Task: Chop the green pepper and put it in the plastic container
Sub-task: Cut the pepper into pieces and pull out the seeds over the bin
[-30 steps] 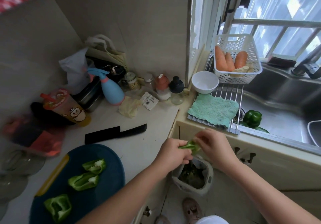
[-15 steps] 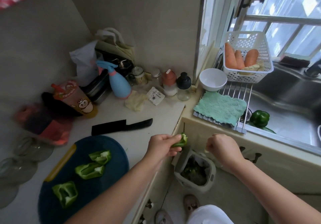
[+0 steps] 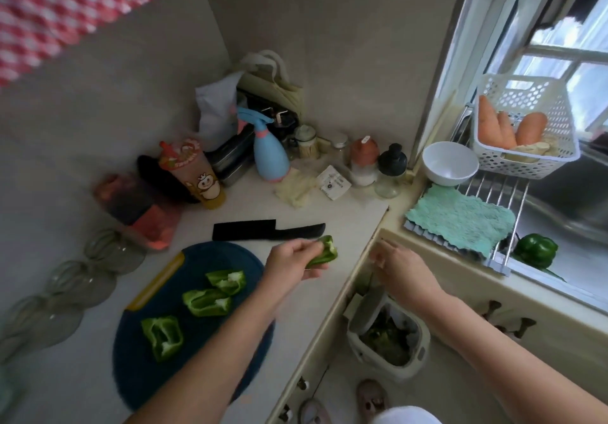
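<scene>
My left hand (image 3: 292, 260) grips a green pepper piece (image 3: 324, 251) above the counter, between the black knife (image 3: 268, 231) and the dark blue cutting board (image 3: 138, 351). Three pepper pieces lie on the board: one (image 3: 227, 280) at the far side, one (image 3: 205, 301) in the middle, one (image 3: 163, 336) nearest me. My right hand (image 3: 399, 269) hovers past the counter edge above the small waste bin (image 3: 390, 338), fingers loosely curled, holding nothing I can see. A whole green pepper (image 3: 536, 249) sits in the sink. No plastic container for the pepper is clearly in view.
Along the wall stand a blue spray bottle (image 3: 269, 155), a cartoon cup (image 3: 194, 173), jars and bags. A white bowl (image 3: 449, 163), a teal cloth (image 3: 460, 218) and a white basket (image 3: 526, 94) with carrots sit on the sink rack. Glass lids (image 3: 65, 288) lie at left.
My hands have come apart over the waste bin. The left hand has carried the pepper piece left, over the counter near the knife; the right hand stays above the bin.
</scene>
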